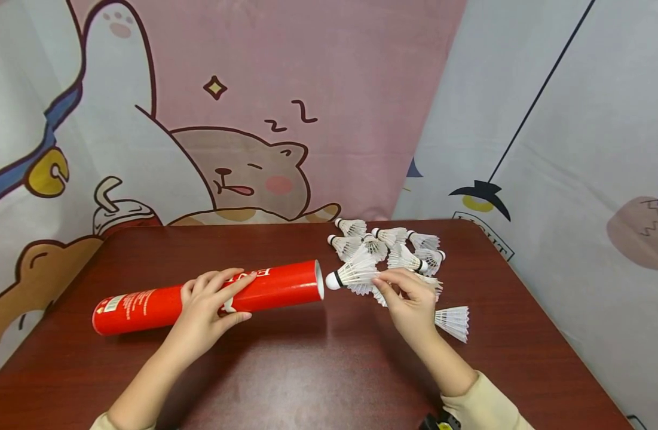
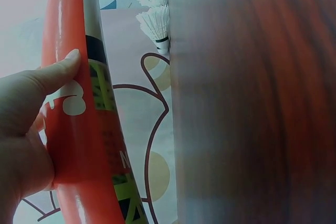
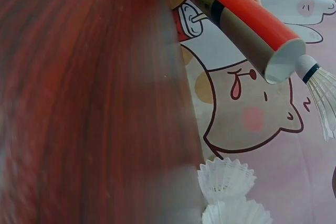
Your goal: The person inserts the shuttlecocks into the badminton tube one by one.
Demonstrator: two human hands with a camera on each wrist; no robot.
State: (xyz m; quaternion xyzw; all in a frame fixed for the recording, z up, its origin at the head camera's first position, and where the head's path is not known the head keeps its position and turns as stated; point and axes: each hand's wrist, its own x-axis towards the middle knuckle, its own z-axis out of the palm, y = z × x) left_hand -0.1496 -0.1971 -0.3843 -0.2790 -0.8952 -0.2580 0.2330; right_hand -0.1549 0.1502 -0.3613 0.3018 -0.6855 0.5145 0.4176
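Note:
My left hand (image 1: 202, 310) grips a red shuttlecock tube (image 1: 291, 285) around its middle, the tube lying sideways with its open mouth to the right. My right hand (image 1: 412, 301) pinches a white shuttlecock (image 1: 357, 270) by the edge of its feathers. The cork of that shuttlecock points left, right at the tube's mouth. In the right wrist view the cork end of the shuttlecock (image 3: 321, 87) overlaps the tube's rim, while the right fingers are out of frame. The left wrist view has the thumb (image 2: 65, 72) along the side of the tube.
Several loose shuttlecocks (image 1: 390, 237) are heaped at the back right of the dark wooden table (image 1: 285, 382). One more shuttlecock (image 1: 453, 322) lies to the right, partly behind my right wrist. A cartoon-printed curtain (image 1: 361, 107) hangs behind the table.

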